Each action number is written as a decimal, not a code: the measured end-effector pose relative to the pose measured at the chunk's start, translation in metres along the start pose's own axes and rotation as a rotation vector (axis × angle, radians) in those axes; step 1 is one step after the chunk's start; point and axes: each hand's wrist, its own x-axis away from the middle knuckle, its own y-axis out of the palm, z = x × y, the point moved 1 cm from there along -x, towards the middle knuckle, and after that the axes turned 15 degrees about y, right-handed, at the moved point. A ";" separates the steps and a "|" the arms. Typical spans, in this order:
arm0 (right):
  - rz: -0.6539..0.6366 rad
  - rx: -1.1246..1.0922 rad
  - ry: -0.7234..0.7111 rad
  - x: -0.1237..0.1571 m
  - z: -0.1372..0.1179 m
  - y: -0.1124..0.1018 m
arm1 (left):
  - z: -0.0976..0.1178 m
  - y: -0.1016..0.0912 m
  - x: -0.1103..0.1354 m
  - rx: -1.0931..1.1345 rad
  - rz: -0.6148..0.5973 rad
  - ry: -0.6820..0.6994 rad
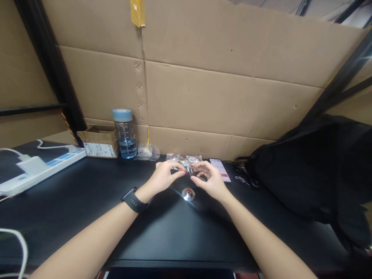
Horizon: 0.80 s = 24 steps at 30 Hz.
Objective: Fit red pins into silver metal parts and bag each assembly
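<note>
My left hand [167,176], with a dark watch on its wrist, is closed in a pinch. A small red piece [186,172] shows at its fingertips. My right hand [211,180] holds a small shiny round disc [191,170] on edge between thumb and fingers, facing the left fingertips. Below the hands, a round metal disc with a red part at its centre [188,194] lies flat on the black table [180,232]. Just behind the fingers are several small clear packets [193,159] with shiny contents, partly hidden by my hands.
A phone [220,169] and a keyring [242,180] lie right of my hands, beside a black bag [314,174]. At the back left stand a water bottle [124,135], an open cardboard box [100,141] and a clear plastic bag [147,152]. A white power strip [43,172] with cables lies left.
</note>
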 end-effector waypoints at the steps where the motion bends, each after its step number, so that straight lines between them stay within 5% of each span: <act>1: 0.002 -0.027 -0.007 0.002 -0.001 0.004 | 0.001 0.003 0.000 0.053 0.024 0.000; 8: 0.079 -0.062 -0.045 0.010 -0.007 0.018 | 0.011 0.016 0.000 0.149 0.134 0.033; 24: 0.010 -0.185 0.095 0.009 -0.007 0.019 | 0.035 0.015 0.006 -0.302 0.212 0.078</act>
